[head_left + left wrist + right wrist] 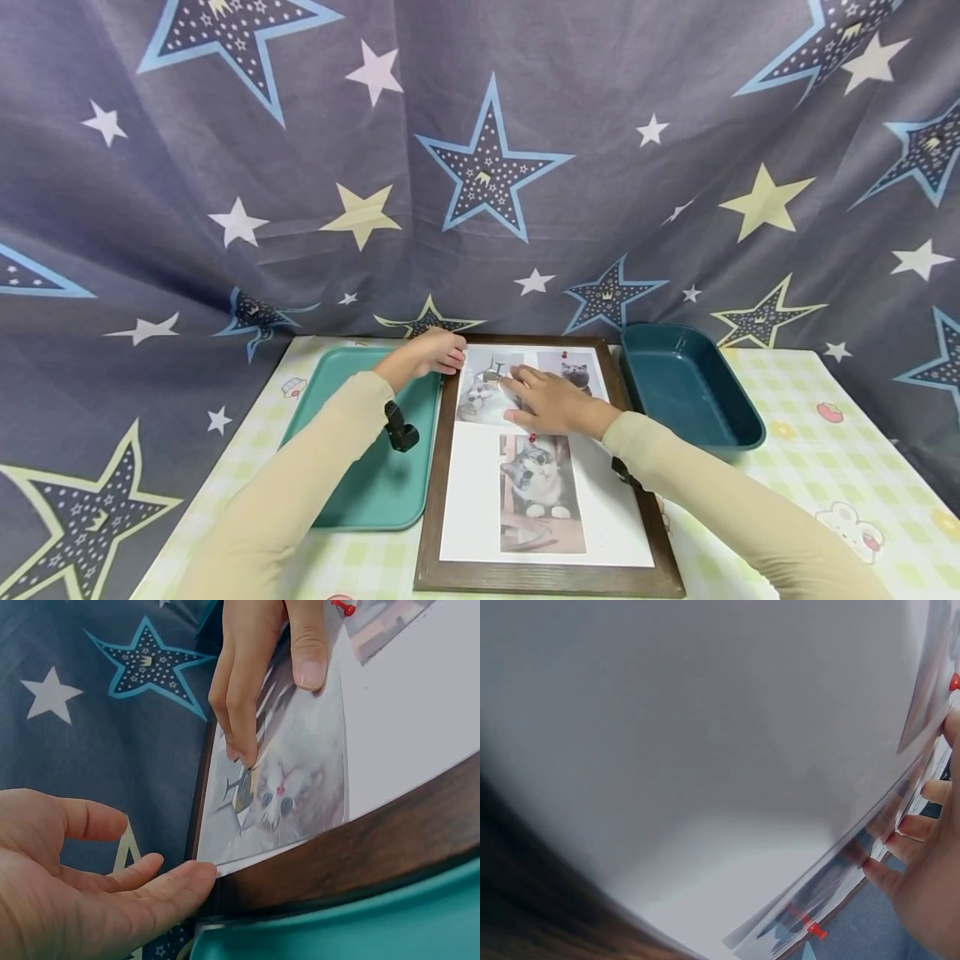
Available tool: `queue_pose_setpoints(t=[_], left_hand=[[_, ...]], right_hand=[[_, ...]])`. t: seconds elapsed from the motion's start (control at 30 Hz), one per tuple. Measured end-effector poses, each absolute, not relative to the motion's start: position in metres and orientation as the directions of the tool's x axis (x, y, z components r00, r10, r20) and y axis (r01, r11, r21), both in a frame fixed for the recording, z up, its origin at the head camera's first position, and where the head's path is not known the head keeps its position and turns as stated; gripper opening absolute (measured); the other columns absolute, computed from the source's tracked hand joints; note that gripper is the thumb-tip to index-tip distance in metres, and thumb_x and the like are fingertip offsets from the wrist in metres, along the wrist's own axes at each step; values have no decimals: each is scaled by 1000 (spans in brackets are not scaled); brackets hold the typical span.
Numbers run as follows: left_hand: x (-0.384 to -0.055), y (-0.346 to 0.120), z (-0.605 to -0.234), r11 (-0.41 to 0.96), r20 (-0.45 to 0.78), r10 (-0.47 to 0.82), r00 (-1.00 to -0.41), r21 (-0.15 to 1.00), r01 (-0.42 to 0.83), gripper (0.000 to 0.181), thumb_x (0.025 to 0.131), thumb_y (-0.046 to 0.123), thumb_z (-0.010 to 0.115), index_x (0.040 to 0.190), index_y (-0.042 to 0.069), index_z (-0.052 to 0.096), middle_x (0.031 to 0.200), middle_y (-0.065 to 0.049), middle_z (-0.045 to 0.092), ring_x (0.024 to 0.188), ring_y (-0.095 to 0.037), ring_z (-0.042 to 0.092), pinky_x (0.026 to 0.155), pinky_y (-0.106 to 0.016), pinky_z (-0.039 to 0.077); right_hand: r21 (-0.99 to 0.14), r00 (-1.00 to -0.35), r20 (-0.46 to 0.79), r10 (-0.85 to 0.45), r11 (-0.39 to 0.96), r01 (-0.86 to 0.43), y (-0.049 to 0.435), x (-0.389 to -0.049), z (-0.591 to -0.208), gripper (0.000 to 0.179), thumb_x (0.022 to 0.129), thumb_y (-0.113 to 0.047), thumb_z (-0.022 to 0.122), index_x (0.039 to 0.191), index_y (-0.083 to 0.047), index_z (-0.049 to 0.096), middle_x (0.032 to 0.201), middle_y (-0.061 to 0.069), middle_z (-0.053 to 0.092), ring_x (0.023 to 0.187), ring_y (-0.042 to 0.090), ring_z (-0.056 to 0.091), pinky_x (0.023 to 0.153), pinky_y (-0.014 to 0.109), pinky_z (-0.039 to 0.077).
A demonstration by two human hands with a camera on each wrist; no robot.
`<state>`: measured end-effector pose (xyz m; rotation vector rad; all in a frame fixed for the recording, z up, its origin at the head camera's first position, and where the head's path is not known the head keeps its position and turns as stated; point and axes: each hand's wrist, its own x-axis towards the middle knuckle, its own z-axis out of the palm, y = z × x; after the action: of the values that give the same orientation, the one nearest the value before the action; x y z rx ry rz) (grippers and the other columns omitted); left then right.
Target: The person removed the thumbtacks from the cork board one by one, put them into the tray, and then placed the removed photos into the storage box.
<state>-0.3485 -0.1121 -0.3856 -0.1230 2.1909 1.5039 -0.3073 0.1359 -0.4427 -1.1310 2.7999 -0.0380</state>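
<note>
A wood-framed white board point(474, 500) lies on the table with three cat photos on it. My right hand point(558, 404) rests on the upper-left photo point(480, 406), its fingers spread flat across the print. At the frame's top-left corner is my left hand point(431, 352), palm turned up in the left wrist view, with a fingertip at the corner of the photo point(304, 791) and nothing in its grasp. One red push pin point(532, 437) tops the lower photo point(540, 500); another red push pin point(565, 355) marks the upper-right photo point(581, 373), partly covered by my right hand.
Left of the board, a green tray point(360, 504) lies partly under my left forearm. A deep dark-teal bin point(686, 392) stands at the right. Behind everything hangs a star-patterned curtain point(480, 283), close to the board's far edge. A checked cloth point(795, 442) covers the table.
</note>
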Motion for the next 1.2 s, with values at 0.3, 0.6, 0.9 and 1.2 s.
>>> queue_pose_setpoints(t=[0.3, 0.6, 0.9, 1.2], left_hand=[[-345, -102, -382, 399, -475, 164, -864, 833, -382, 51, 98, 13, 48, 144, -9, 44, 144, -32, 51, 132, -41, 55, 111, -45, 49], [-348, -101, -388, 382, -502, 138, -854, 822, -422, 56, 100, 14, 48, 151, -4, 37, 147, -30, 49, 132, -40, 55, 110, -44, 50], [-352, -105, -395, 331, -500, 120, -857, 835, -441, 54, 99, 15, 48, 149, -4, 39, 146, -27, 52, 129, -37, 58, 104, -41, 53], [-358, -107, -400, 287, -528, 94, -844, 826, -485, 37, 96, 10, 51, 129, -4, 56, 114, -14, 63, 104, -26, 67, 96, -39, 58]], right_hand=[[-90, -707, -88, -701, 713, -696, 137, -305, -439, 70, 106, -53, 44, 160, -12, 32, 164, 22, 31, 153, 39, 30, 122, 53, 33], [-88, -707, -122, -696, 718, -691, 136, -304, -437, 70, 106, -54, 41, 162, -13, 29, 166, 20, 28, 155, 36, 25, 125, 50, 30], [-90, -702, -94, -706, 708, -701, 136, -302, -437, 70, 106, -53, 42, 161, -12, 30, 165, 21, 29, 154, 37, 27, 124, 51, 32], [-91, -700, -83, -709, 705, -703, 137, -306, -439, 69, 106, -53, 43, 160, -12, 32, 164, 22, 31, 153, 38, 30, 122, 51, 34]])
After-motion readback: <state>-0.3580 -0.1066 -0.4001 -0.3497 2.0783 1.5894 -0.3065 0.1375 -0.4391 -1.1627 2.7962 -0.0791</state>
